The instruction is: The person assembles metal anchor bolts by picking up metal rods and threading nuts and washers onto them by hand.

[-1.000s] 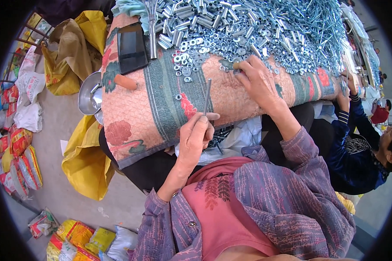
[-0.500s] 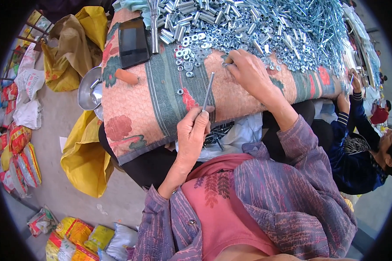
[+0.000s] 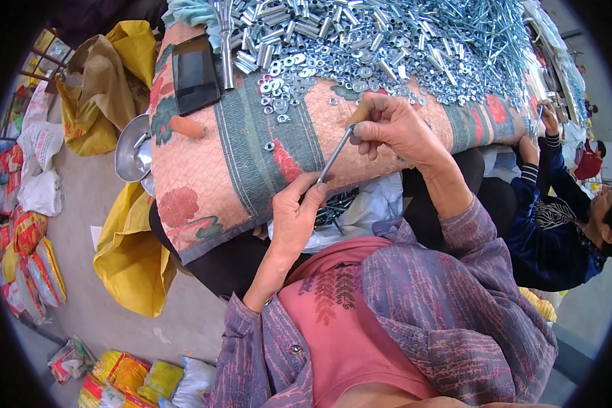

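Observation:
A thin metal rod [image 3: 334, 158], like a long bolt, slants up and to the right from my left hand [image 3: 296, 216], whose thumb and fingers are closed on its lower end. My right hand [image 3: 394, 129] is pinched at the rod's upper tip; the fingers mostly cover the tiny piece there. Both hands are over the near part of a patterned padded cloth [image 3: 251, 163]. Beyond them spreads a heap of small washers and nuts [image 3: 367, 71], with short metal tubes [image 3: 306, 28] behind. A lone nut [image 3: 269, 146] lies left of the rod.
A dark phone [image 3: 196, 75], a metal tool [image 3: 224, 54] and an orange stub [image 3: 187, 127] lie at the cloth's left. Long thin bolts [image 3: 486, 41] pile at far right. A metal bowl [image 3: 133, 153] and yellow sack [image 3: 134, 251] stand left. Another person [image 3: 557, 224] works at right.
My right hand has come back from the edge of the washer heap to the rod's tip. My left hand keeps its hold, with the rod tilted further to the right.

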`<control>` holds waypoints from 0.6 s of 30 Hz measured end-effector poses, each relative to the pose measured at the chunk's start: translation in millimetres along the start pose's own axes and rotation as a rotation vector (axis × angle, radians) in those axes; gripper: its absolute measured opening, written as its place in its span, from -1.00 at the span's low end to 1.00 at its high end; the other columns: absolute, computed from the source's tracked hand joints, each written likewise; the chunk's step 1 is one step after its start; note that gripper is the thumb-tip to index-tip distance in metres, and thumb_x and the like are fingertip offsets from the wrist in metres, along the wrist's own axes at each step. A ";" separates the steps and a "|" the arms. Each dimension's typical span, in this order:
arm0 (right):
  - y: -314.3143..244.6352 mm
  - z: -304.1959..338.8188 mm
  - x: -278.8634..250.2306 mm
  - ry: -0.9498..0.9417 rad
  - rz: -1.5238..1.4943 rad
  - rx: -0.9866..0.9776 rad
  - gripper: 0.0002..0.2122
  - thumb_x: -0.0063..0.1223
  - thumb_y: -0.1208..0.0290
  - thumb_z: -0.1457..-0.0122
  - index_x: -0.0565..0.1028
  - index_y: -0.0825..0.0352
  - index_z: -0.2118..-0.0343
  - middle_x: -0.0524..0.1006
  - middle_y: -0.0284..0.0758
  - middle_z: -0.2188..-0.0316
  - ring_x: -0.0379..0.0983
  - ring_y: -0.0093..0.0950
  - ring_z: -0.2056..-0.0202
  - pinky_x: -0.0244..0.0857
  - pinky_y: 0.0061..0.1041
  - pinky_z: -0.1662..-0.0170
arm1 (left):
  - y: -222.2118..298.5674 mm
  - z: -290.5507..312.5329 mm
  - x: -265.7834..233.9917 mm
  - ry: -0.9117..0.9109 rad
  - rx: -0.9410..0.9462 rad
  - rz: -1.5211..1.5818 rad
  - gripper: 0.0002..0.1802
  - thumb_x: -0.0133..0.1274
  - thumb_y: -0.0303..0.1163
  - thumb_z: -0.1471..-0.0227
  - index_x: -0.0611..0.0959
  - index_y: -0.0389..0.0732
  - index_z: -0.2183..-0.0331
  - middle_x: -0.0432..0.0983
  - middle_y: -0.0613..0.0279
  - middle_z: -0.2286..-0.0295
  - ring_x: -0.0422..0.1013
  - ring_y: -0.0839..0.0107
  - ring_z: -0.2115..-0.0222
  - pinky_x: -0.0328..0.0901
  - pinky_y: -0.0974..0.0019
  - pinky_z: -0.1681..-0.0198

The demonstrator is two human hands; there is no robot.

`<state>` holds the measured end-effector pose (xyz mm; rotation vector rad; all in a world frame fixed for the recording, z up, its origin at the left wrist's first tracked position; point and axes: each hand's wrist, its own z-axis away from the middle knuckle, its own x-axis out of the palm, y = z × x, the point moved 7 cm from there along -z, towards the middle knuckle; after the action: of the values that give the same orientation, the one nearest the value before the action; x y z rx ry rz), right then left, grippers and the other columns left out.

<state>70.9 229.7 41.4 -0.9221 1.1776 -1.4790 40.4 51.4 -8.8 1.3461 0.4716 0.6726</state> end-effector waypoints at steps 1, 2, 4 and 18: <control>1.0 3.2 -0.1 -0.007 -0.066 -0.010 -0.89 0.10 0.48 -0.04 0.44 0.41 0.44 0.47 -0.39 0.62 0.41 -0.68 0.61 0.33 -0.74 0.56 | -0.2 -0.2 1.1 -0.018 -0.031 0.037 -0.82 0.00 -0.47 -0.02 0.58 -0.33 0.30 0.34 0.41 0.65 0.24 0.65 0.62 0.15 0.54 0.56; 1.3 6.0 0.9 -0.016 -0.133 -0.022 -0.89 0.10 0.49 -0.04 0.45 0.42 0.45 0.47 -0.39 0.62 0.42 -0.68 0.61 0.33 -0.74 0.56 | -1.0 -0.4 2.1 -0.035 -0.063 0.073 -0.82 0.00 -0.47 -0.02 0.57 -0.33 0.30 0.34 0.41 0.64 0.25 0.65 0.61 0.16 0.54 0.55; 1.0 10.3 2.8 0.061 -0.072 -0.048 -0.92 0.09 0.54 -0.03 0.45 0.42 0.43 0.48 -0.37 0.61 0.42 -0.68 0.61 0.33 -0.74 0.56 | -3.7 -0.1 3.7 -0.044 -0.056 0.057 -0.82 0.00 -0.45 -0.03 0.58 -0.32 0.30 0.35 0.41 0.64 0.24 0.67 0.63 0.14 0.55 0.58; -31.2 51.7 20.6 0.418 0.790 -0.706 -0.81 0.03 0.61 -0.03 0.46 0.44 0.25 0.51 -0.25 0.47 0.45 -0.51 0.47 0.33 -0.59 0.42 | -17.6 9.4 33.7 -0.399 -0.453 0.744 -0.74 0.00 -0.28 -0.06 0.58 -0.26 0.28 0.29 0.44 0.68 0.01 0.75 0.76 -0.11 0.62 0.72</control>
<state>107.9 199.6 83.6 -0.4599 2.1382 -0.6041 74.1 66.2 -22.2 1.1579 -0.5130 1.0081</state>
